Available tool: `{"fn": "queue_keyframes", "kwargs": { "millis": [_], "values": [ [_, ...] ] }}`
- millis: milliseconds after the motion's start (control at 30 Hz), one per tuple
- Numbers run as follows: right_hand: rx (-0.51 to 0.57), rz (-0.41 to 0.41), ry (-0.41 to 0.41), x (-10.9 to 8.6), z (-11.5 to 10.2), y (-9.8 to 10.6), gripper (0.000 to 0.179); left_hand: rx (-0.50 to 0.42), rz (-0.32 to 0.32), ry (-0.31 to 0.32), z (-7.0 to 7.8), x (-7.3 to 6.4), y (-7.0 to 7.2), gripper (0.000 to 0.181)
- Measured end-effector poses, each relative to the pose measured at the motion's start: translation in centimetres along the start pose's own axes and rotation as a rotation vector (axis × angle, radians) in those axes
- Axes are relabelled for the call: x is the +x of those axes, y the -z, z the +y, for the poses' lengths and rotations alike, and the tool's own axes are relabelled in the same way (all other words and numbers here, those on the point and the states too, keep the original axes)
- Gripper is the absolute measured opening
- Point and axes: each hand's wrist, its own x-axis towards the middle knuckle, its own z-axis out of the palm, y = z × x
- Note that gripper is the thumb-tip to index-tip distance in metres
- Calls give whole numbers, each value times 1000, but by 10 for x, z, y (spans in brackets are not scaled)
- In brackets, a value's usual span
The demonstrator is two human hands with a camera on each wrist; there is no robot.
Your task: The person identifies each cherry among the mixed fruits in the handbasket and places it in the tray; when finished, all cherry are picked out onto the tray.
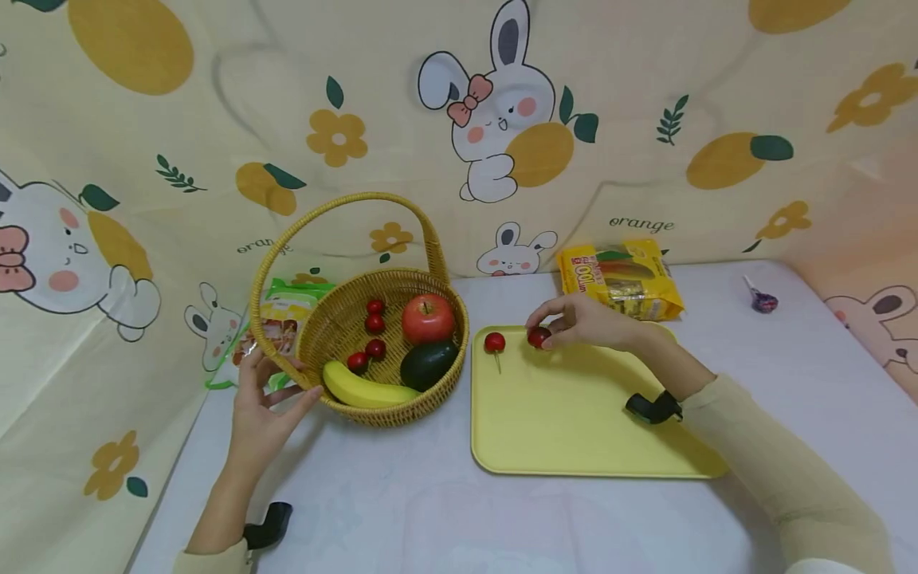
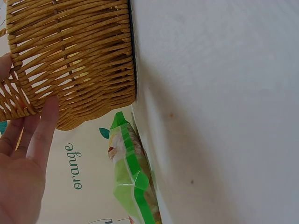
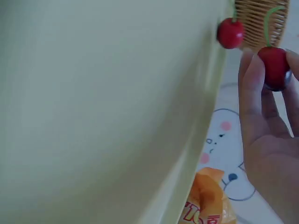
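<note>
My right hand [image 1: 584,323] pinches a dark red cherry [image 3: 274,69] with a green stem between thumb and fingers, over the far part of the yellow tray [image 1: 566,430]. Left of it, another cherry [image 1: 495,343] with a stem lies on the tray near its far left corner. My left hand [image 1: 261,414] grips the wicker basket [image 2: 79,60] at its left side, where the tall handle meets the rim. Inside the basket are several cherries [image 1: 375,323], a red apple [image 1: 428,319], a dark green avocado [image 1: 429,365] and a banana [image 1: 366,388].
Behind the basket leans a green and white snack bag [image 1: 283,315]. A yellow snack package [image 1: 620,279] lies beyond the tray's far edge. At the far right is a wrapped lollipop [image 1: 763,300]. A printed cloth backdrop [image 1: 402,48] stands behind the white table [image 1: 402,494].
</note>
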Motion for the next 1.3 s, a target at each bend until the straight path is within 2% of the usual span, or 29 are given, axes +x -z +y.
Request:
{"fn": "queue_keyframes", "kwargs": {
  "millis": [100, 200, 300, 467, 600, 833, 1300],
  "values": [
    [-18, -7, 16, -1, 7, -1, 33, -14, 0, -9, -10, 0, 2, 90],
    [-24, -6, 42, 1, 9, -4, 33, -27, -1, -36, -15, 0, 3, 91],
    [-41, 17, 61, 4, 11, -6, 31, -28, 3, -44, -16, -1, 4, 92],
    [-121, 69, 97, 10, 15, -11, 31, -22, 4, -17, -16, -1, 3, 92],
    [-161, 80, 122, 14, 16, -16, 33, -22, 3, -12, -13, -2, 2, 92],
    [-204, 108, 118, 16, 17, -21, 26, -18, 0, -1, -10, -2, 1, 91],
    [-298, 147, 89, 15, 16, -24, 26, -11, -1, -6, -12, -2, 1, 91]
  ]
}}
